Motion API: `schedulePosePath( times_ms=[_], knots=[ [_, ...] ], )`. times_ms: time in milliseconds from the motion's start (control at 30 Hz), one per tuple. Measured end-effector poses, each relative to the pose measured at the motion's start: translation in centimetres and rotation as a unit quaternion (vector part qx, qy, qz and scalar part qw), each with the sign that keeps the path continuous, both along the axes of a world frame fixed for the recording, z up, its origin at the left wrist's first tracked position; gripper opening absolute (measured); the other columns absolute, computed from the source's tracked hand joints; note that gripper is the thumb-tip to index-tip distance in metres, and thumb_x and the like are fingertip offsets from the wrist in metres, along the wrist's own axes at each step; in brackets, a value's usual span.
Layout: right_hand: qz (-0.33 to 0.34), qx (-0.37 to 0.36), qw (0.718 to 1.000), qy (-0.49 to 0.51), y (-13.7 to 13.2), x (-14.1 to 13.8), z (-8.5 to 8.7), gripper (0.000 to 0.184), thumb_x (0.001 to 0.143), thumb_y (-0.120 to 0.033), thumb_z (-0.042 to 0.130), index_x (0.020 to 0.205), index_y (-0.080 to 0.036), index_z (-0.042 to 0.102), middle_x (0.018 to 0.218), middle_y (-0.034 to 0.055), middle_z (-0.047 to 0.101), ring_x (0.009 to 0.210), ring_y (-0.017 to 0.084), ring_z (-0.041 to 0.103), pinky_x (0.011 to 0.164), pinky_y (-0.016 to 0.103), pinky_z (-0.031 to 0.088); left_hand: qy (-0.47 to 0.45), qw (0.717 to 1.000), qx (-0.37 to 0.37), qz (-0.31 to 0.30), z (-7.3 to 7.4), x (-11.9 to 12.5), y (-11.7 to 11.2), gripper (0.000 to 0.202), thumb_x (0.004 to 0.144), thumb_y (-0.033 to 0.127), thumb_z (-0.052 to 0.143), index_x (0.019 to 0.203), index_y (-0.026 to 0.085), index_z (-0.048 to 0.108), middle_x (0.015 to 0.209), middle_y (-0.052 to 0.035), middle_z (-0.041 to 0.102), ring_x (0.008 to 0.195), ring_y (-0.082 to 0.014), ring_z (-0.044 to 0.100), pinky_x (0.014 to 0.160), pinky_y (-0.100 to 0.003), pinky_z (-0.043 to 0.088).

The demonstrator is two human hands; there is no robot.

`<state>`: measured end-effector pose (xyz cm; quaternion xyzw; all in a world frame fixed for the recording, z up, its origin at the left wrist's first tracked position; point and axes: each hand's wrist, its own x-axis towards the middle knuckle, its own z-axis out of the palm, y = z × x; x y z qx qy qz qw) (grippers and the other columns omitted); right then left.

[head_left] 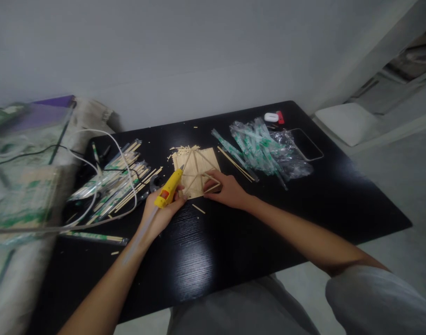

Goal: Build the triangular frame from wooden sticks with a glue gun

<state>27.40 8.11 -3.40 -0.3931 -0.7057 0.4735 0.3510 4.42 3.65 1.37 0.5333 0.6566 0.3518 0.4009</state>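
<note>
My left hand point(160, 209) is closed round a yellow glue gun point(169, 188), with a clear glue stick trailing back along my wrist. Its nozzle points at a structure of wooden sticks point(197, 170) built on a flat square base of sticks on the black table point(233, 242). My right hand point(226, 188) rests on the near right corner of that structure, fingers pinching one of its stick frames.
Wrapped chopsticks and loose sticks point(118, 179) lie at the left under a white cable point(104, 139). A heap of empty plastic wrappers point(265, 149) lies at the right, beside a phone point(305, 144), a white earbud case point(271, 117) and a small red object. One short stick point(199, 209) lies near my hands.
</note>
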Motion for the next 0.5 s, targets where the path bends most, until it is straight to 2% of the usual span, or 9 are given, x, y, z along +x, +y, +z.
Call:
schedulePosePath(
  times_ms=[200, 367, 500],
  knots=[
    [0.004, -0.013, 1.0, 0.0, -0.1, 0.0, 0.4, 0.052, 0.075, -0.016, 0.077, 0.125, -0.021, 0.06, 0.093, 0.0007, 0.077, 0.087, 0.019, 0.076, 0.088, 0.034, 0.058, 0.007, 1.0, 0.009, 0.002, -0.8, -0.2, -0.2, 0.032, 0.068, 0.04, 0.081, 0.091, 0.019, 0.073, 0.075, 0.0022, 0.069, 0.068, -0.0155, 0.066, 0.069, -0.029, 0.054],
    [0.003, -0.01, 1.0, -0.006, -0.1, 0.0, 0.6, 0.05, 0.075, -0.017, 0.078, 0.122, -0.02, 0.061, 0.094, 0.001, 0.077, 0.086, 0.019, 0.076, 0.086, 0.033, 0.058, 0.016, 0.999, 0.04, -0.021, -1.6, -0.5, -0.3, 0.03, 0.071, 0.041, 0.079, 0.093, 0.021, 0.073, 0.084, 0.0009, 0.072, 0.078, -0.0182, 0.069, 0.078, -0.032, 0.055],
    [0.0, -0.009, 1.0, -0.013, 0.0, 0.0, 0.6, 0.049, 0.076, -0.017, 0.078, 0.122, -0.021, 0.062, 0.093, 0.0007, 0.077, 0.085, 0.019, 0.076, 0.086, 0.033, 0.058, 0.036, 0.997, 0.059, -0.034, -1.7, -0.6, -0.3, 0.027, 0.074, 0.041, 0.078, 0.091, 0.022, 0.071, 0.084, -0.0001, 0.071, 0.079, -0.0191, 0.068, 0.077, -0.032, 0.054]
  ],
)
